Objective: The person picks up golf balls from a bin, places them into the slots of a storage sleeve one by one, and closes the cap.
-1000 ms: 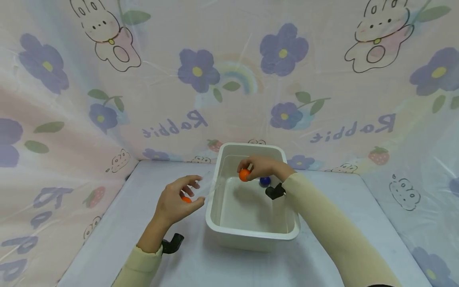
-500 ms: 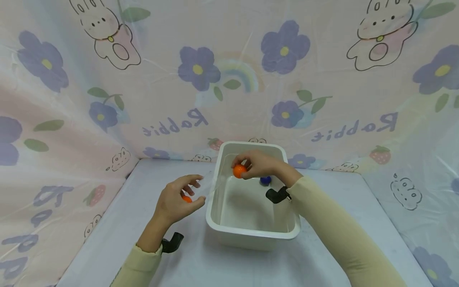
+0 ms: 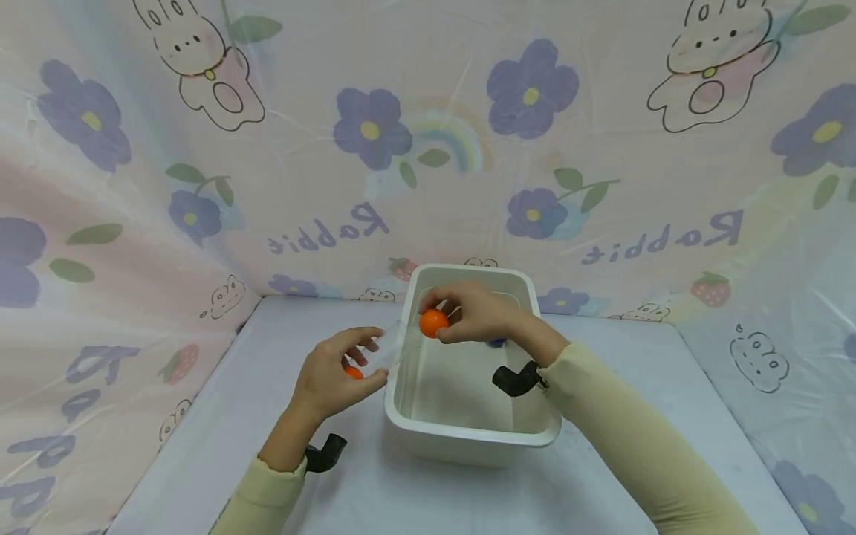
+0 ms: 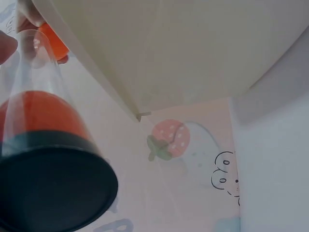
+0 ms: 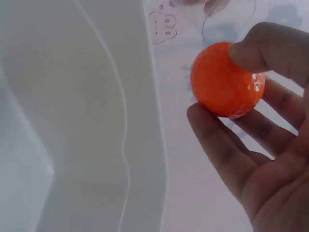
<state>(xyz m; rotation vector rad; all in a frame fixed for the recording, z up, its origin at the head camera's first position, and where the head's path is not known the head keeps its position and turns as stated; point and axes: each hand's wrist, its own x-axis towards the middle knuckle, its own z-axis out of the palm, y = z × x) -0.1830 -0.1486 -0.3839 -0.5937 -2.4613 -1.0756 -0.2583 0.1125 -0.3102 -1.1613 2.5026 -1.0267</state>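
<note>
In the head view my left hand (image 3: 328,377) grips a clear plastic tube-shaped container (image 3: 393,348), tilted with its mouth toward the bin. The left wrist view shows its black base (image 4: 53,186) and an orange ball (image 4: 41,112) inside by that end. My right hand (image 3: 476,312) pinches another orange ball (image 5: 224,79), dimpled like a golf ball, between thumb and fingertips. That hand is over the left part of the bin, a short gap from the container's mouth. Beneath its wrist a blue ball (image 3: 496,342) lies in the bin, mostly hidden.
The off-white plastic bin (image 3: 468,432) stands on a white-covered table (image 3: 281,327), right of my left hand. A printed curtain (image 3: 441,208) with rabbits and flowers hangs close behind and at both sides. Black wrist camera mounts (image 3: 326,452) stick out from both wrists.
My right hand has carried the orange ball leftward across the bin, closer to the clear container. The blue ball is now more covered by the right arm. My left hand has barely moved.
</note>
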